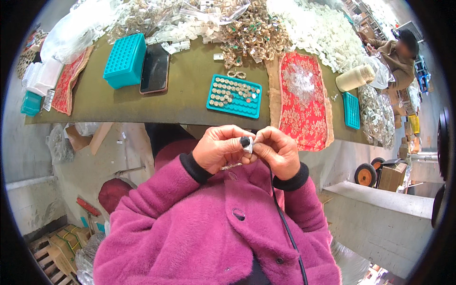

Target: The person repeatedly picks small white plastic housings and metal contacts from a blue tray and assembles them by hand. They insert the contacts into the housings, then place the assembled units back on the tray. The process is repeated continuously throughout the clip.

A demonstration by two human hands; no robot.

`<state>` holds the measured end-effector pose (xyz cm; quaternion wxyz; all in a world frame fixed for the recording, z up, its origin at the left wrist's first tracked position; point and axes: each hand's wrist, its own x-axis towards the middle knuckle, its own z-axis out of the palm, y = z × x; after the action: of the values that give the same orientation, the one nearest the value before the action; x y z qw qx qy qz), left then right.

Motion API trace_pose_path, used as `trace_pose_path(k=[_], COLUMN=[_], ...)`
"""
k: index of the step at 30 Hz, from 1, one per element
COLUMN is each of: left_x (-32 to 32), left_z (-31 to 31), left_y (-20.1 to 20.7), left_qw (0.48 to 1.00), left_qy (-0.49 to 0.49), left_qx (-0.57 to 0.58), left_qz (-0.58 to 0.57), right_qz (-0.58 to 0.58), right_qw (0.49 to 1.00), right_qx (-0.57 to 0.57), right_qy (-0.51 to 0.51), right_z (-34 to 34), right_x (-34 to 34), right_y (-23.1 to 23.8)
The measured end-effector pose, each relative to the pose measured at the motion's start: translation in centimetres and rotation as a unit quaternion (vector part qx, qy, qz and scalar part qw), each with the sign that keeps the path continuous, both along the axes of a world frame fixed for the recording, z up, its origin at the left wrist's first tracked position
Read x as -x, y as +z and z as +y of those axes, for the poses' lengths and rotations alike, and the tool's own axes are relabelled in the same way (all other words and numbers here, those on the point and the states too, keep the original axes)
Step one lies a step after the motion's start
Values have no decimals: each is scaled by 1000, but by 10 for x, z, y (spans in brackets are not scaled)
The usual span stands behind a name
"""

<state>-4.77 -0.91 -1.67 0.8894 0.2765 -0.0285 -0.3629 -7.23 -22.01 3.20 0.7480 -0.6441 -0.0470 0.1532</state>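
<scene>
Both my hands meet in front of my chest, just off the table's near edge. My left hand point(221, 148) is closed round a small white plastic piece point(248, 147). A black band or cap point(244, 141) shows at its thumb tip; I cannot tell which. A shiny metal strip point(231, 166) sticks out below the left fingers. With thumb and forefinger pinched, my right hand point(278, 151) touches the same white piece. Beyond my hands lies a teal tray point(247, 109) with rows of round, coin-like metal pieces point(222, 91). Two linked metal parts point(236, 74) rest behind it.
A teal rack box point(124, 61) and a phone point(155, 69) lie left. Brass-coloured parts point(256, 31) and white plastic parts point(323, 35) are heaped behind. Clear bits cover a red floral cloth point(304, 118). A cream cylinder point(355, 78), another teal tray point(351, 110) and a person point(396, 57) are right.
</scene>
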Motion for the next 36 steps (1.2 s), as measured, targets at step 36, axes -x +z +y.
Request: trace_pose_path(k=[36], left_x=[-190], left_z=[-4], left_y=[14], left_qw=[546], left_qy=[212], left_qx=[-628], left_qz=[-512], right_qz=[-9], right_qw=[986], right_qx=[-28], right_qy=[-162], right_z=[-23], right_x=[-59], right_y=[-44])
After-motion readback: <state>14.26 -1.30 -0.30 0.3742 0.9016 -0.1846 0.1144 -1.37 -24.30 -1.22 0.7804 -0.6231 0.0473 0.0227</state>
